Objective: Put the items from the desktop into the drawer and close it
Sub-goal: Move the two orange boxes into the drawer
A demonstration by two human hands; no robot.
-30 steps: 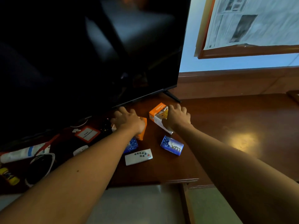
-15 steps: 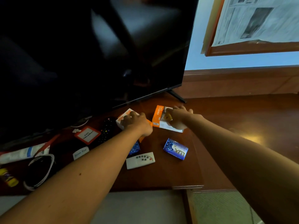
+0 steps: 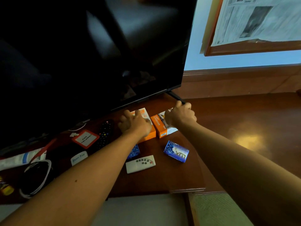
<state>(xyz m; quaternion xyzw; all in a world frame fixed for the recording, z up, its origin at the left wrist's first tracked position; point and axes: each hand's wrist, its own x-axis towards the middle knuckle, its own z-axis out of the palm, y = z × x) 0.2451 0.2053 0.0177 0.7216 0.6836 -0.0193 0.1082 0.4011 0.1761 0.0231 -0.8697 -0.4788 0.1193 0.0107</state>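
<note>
Both hands are out at the back of the desk [image 3: 162, 180], right under the TV [image 3: 91, 51]. The left hand [image 3: 133, 124] lies curled over the left box [image 3: 146, 126], fingers wrapped across its top, so it grips it. The right hand [image 3: 180, 116] is curled over the far end of the charger box [image 3: 160, 126]; it looks like a grip, but the fingertips are hidden behind the knuckles, so how firm I can't tell. The two orange boxes sit side by side, touching or nearly so, on the desk. Nearer the front edge lie a blue soap [image 3: 176, 151], a white remote [image 3: 140, 164], and a second blue packet [image 3: 134, 151] half hidden under the left forearm. Further left: a black remote [image 3: 105, 134], a red tag [image 3: 85, 139], a white label [image 3: 79, 158], a cable coil [image 3: 35, 178], a tube [image 3: 19, 159]. No drawer is visible; the pale area below the desk edge could be it, can't say. Risks, as I judge them: the right knuckles sit very close to the TV foot [image 3: 176, 97], so lifting up and back could knock it. Drawing the left arm back low could sweep the hidden packet or white remote off the front edge. Lifting both boxes at once with a shallow grip could drop one.
</note>
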